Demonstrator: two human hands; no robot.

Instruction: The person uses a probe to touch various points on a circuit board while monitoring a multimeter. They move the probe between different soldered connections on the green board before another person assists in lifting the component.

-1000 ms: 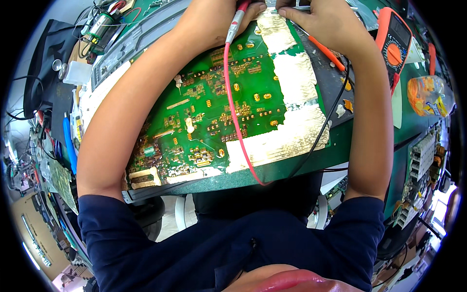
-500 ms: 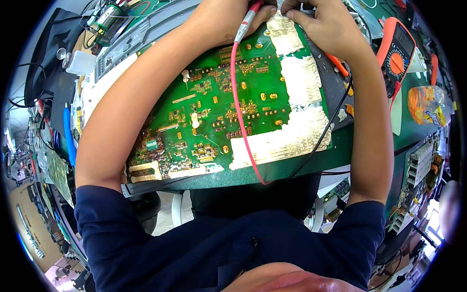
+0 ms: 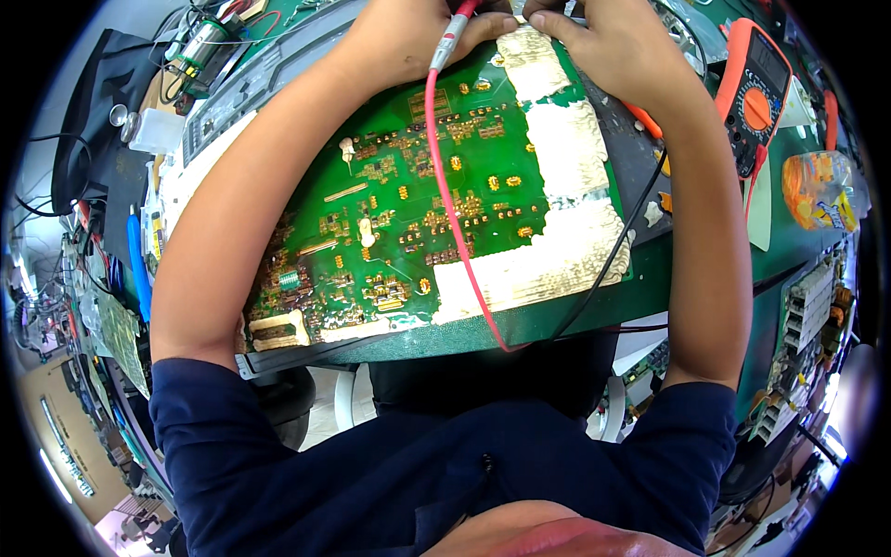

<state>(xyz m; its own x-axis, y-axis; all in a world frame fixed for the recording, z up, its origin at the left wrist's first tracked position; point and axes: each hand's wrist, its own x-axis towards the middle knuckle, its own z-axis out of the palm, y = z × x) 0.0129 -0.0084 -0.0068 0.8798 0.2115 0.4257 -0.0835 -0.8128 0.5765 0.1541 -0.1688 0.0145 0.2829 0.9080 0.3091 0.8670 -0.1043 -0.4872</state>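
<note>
At the top, my left hand (image 3: 408, 37) is closed on a red test probe (image 3: 448, 42), its red lead draped down over a green circuit board (image 3: 483, 232) with gold components and pale, ridged patches along its right and lower edges. My right hand (image 3: 617, 56) has its fingers curled at the board's top edge, close to my left fingertips; what they hold, if anything, is hidden. A black lead (image 3: 603, 274) runs from beneath my right arm across the board's lower right. An orange handle (image 3: 645, 121) lies partly under my right hand.
An orange multimeter (image 3: 755, 102) stands right of my right arm, above a bag (image 3: 817, 190) of orange items. At left lie a metal cylinder (image 3: 206, 42), a clear container (image 3: 156, 130), blue-handled tools (image 3: 141, 265) and loose wires. More circuit boards (image 3: 806, 306) crowd the right side.
Both hands stay near the board's top edge with small shifts. My right hand now covers the shaft and more of the orange-handled tool that showed a second ago.
</note>
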